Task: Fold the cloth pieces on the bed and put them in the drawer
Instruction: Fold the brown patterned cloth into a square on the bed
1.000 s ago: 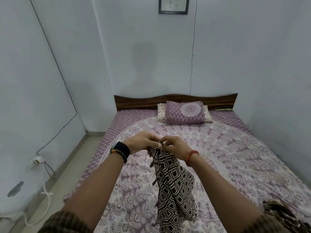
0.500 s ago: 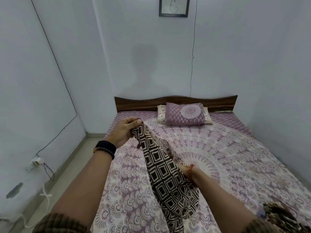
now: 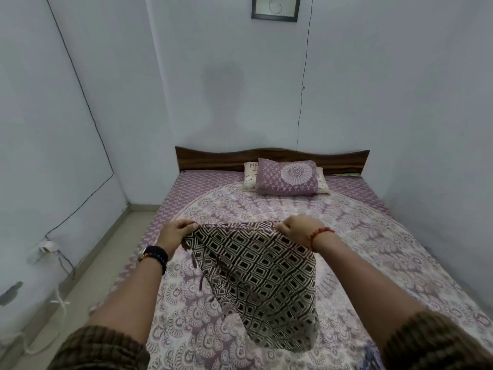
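Here, a person stretches a black-and-white diamond-print cloth (image 3: 256, 276) over a bed (image 3: 373, 252) spread with a purple and white patterned sheet. The left hand (image 3: 174, 233) pinches the cloth's upper left corner, fingers curled round the edge, while the right hand (image 3: 298, 231) grips the upper right corner the same way, so that the top edge runs taut between them. From there the fabric hangs down toward the camera and narrows, its lower end blurred near the bottom of the frame; whether it touches the sheet cannot be told. A dark beaded band and watch (image 3: 154, 256) sit on the left wrist, a red bead bracelet (image 3: 321, 233) on the right. Both forearms reach out from brown ribbed sleeves. At the head of the bed a purple pillow (image 3: 286, 177) lies on top of a pale one, against a dark wooden headboard (image 3: 213, 158). A framed picture (image 3: 274, 8) hangs on the wall above, and a thin black wire (image 3: 302, 89) runs down beside it.
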